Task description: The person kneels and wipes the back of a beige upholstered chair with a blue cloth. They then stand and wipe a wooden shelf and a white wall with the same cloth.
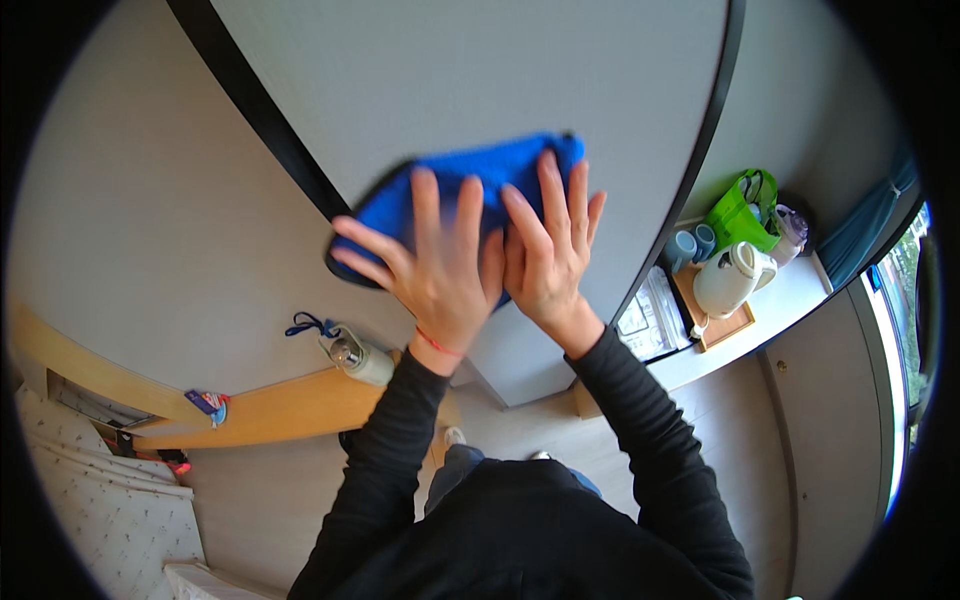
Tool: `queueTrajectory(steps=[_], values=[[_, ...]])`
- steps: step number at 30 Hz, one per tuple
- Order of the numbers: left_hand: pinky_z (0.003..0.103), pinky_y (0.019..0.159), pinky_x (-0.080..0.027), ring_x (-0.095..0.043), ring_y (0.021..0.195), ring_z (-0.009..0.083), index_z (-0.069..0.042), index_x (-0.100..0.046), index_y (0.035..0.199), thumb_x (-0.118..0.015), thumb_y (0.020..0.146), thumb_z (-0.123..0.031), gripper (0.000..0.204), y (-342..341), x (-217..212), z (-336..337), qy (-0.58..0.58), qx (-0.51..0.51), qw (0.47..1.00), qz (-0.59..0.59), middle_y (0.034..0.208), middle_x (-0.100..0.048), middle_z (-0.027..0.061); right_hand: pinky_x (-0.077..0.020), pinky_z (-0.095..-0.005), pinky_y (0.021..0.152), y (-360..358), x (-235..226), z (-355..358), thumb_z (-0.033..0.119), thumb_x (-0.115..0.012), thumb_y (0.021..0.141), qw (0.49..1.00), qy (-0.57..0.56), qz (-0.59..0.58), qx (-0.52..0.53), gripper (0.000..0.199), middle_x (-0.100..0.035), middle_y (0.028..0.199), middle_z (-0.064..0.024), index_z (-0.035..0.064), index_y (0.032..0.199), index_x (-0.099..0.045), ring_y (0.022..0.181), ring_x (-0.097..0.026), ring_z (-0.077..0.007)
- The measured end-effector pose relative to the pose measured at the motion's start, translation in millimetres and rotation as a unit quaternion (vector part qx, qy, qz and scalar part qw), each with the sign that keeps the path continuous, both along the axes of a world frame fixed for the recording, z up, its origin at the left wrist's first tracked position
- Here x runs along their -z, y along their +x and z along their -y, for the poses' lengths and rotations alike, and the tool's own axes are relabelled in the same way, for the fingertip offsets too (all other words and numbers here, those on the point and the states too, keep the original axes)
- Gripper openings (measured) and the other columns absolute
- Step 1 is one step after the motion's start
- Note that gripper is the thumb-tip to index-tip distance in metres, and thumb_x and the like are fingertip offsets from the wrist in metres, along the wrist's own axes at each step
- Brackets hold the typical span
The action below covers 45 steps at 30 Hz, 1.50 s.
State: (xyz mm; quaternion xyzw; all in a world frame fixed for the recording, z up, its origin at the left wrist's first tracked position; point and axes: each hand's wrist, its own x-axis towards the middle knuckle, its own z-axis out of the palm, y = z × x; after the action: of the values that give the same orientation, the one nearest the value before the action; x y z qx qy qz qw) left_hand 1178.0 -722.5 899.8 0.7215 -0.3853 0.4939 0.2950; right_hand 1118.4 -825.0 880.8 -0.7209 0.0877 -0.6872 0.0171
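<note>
A blue cloth [390, 208] with a dark edge on its left lies against a pale grey upright panel [480, 70] bordered by black strips. My left hand [440, 275] rests flat on the cloth with its fingers spread, and a thin red band circles that wrist. Close to its right, my right hand [548, 260] also presses on the cloth, fingers stretched out and apart. Both thumbs are near each other at the cloth's middle. The part of the cloth under my palms is hidden.
On the left, a wooden ledge [285, 408] carries a pale bottle [365, 362] with a blue strap. To the right, a white counter [715, 355] holds a cream kettle [728, 283] on a wooden tray, blue mugs [682, 250] and a green bag [742, 215]. A window [912, 300] is at far right.
</note>
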Motion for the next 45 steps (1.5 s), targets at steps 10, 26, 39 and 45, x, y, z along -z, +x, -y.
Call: queueTrajectory(steps=[10, 26, 39, 45], values=[[0.078, 0.102, 0.003, 0.007, 0.138, 0.0646, -0.016, -0.038, 0.143, -0.047, 0.094, -0.048, 0.059, 17.5, 159.5, -40.3, 0.199, -0.072, 0.967, 0.143, 0.15, -0.033, 0.0226, -0.0394, -0.0432, 0.098, -12.4, 146.3, -17.3, 0.017, -0.063, 0.079, 0.989, -0.086, -0.113, -0.051, 0.028, -0.062, 0.123, -0.0079, 0.0133, 0.106, -0.068, 0.115, -0.055, -0.0282], [0.081, 0.099, 0.004, 0.0, 0.132, 0.0721, -0.016, -0.053, 0.136, -0.054, 0.093, -0.039, 0.049, 2.1, 44.3, 10.5, -0.008, -0.01, 0.994, 0.106, 0.155, -0.032, 0.0192, -0.0244, -0.0447, 0.116, -11.5, 51.3, 13.0, 0.01, -0.066, 0.085, 0.994, -0.049, 0.005, -0.093, 0.036, -0.059, 0.134, -0.0135, 0.0091, 0.12, -0.066, 0.129, -0.049, -0.0318], [0.07, 0.105, -0.009, -0.025, 0.131, 0.0479, -0.023, -0.047, 0.142, -0.058, 0.091, -0.043, 0.056, -3.0, 326.4, -67.0, 0.37, -0.008, 0.924, 0.096, 0.154, -0.033, -0.0038, -0.0341, -0.0425, 0.109, -87.9, 307.9, 1.7, 0.013, -0.056, 0.087, 0.861, -0.074, -0.485, -0.133, 0.059, -0.045, 0.144, -0.0045, 0.0125, 0.144, -0.045, 0.135, -0.042, -0.02], [0.078, 0.1, 0.003, -0.009, 0.137, 0.0604, -0.024, -0.052, 0.135, -0.059, 0.092, -0.038, 0.047, -17.2, 262.9, -40.9, 0.299, 0.005, 0.953, 0.044, 0.148, -0.041, 0.0027, -0.0301, -0.048, 0.113, -85.3, 255.7, -1.2, 0.007, -0.061, 0.082, 0.935, 0.025, -0.327, -0.136, 0.055, -0.049, 0.14, -0.0092, 0.008, 0.137, -0.053, 0.133, -0.044, -0.0271]])
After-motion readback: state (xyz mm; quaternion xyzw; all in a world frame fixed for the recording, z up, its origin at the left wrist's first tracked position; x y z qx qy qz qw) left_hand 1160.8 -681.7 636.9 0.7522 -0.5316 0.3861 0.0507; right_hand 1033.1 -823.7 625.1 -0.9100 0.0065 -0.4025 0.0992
